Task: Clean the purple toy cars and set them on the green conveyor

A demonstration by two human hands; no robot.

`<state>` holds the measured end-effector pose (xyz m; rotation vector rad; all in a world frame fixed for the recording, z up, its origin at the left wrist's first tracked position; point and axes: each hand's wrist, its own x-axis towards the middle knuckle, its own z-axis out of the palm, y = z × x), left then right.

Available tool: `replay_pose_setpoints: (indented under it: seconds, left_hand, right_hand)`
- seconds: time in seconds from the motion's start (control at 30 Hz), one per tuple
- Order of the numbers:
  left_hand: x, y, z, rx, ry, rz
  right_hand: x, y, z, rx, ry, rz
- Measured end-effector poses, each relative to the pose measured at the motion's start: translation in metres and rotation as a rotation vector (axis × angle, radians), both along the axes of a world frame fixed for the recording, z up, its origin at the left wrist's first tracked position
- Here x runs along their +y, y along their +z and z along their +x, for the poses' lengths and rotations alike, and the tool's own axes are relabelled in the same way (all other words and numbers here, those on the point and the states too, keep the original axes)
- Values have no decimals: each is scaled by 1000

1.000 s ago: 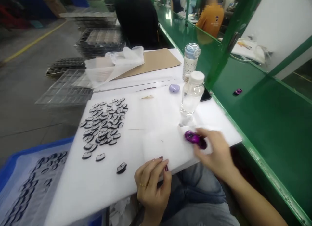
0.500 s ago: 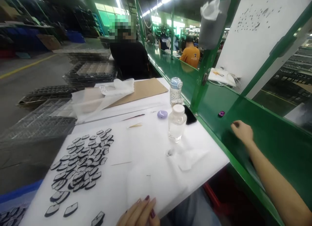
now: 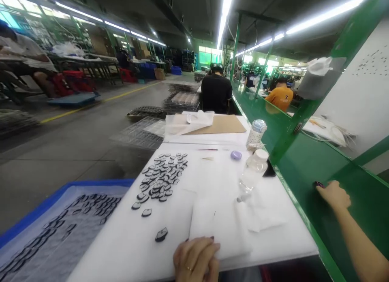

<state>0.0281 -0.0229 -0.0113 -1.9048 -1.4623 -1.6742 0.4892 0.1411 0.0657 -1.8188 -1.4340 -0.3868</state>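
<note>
My right hand (image 3: 336,197) reaches over the green ledge (image 3: 306,160). Its fingertips close on a small dark gadget (image 3: 317,184) with a pinkish face; its kind is unclear. My left hand (image 3: 196,257) rests at the front of the white tabletop (image 3: 121,241), on or beside a thin white sheet (image 3: 217,225). Its fingers are bent and pressed together, and what lies under them is hidden. One dark-edged flat piece (image 3: 161,235) lies just left of that hand. Many similar pieces (image 3: 162,176) spread farther up the table.
A clear jar (image 3: 253,170) with a white lid, a patterned bottle (image 3: 256,134), a purple case (image 3: 236,155) and a phone (image 3: 270,169) stand along the right side. At left is a blue-rimmed tray (image 3: 73,184) of more pieces. A person in black (image 3: 216,89) sits ahead.
The view has swung left, showing more floor and the blue-rimmed tray. My right hand has moved onto the small gadget, which lay apart from it before. My left fingers have curled in.
</note>
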Motion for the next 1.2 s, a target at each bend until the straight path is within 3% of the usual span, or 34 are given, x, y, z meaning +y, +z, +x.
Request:
replay_pose_setpoints:
  seconds: [0.07, 0.13, 0.17, 0.23, 0.27, 0.37, 0.43, 0.5, 0.7, 0.77, 0.93, 1.1, 1.2]
  left_hand:
    - [-3, 1, -3, 10, -34, -32]
    - [-6, 4, -5, 12, -23, -83]
    - [-7, 5, -6, 15, -23, -115]
    - [-10, 7, -9, 32, -38, -191]
    - [-11, 9, -12, 47, -55, -225]
    - [-15, 14, -19, 94, -127, -300]
    - [-17, 18, -22, 93, -164, -348]
    - [-21, 22, -22, 62, -160, -373]
    - [-29, 31, -14, 24, -62, -337]
    - [-28, 35, -17, 57, -114, -367]
    - [-12, 46, -30, 177, -283, -416]
    - [-1, 49, -32, 177, -384, -441]
    - [0, 50, -29, 116, -369, -428]
  right_hand:
    - [-25, 3, -11, 13, 26, -101]
    - [-57, 6, -41, 11, 153, -210]
    - [-74, 9, -65, 9, 255, -267]
    - [-105, 17, -125, -128, 724, -353]
    - [-117, 21, -158, -164, 870, -389]
    - [-132, 29, -245, -168, 1181, -359]
    - [-129, 25, -279, -184, 1281, -342]
    - [-124, 16, -292, -155, 1277, -357]
    - [-123, -13, -292, 44, 1000, -194]
    - [-126, -16, -294, 111, 945, -161]
    - [-115, -12, -305, 542, 563, -50]
    - [-95, 4, -307, 633, 790, -409]
    - [-103, 15, -303, 789, 939, -411]
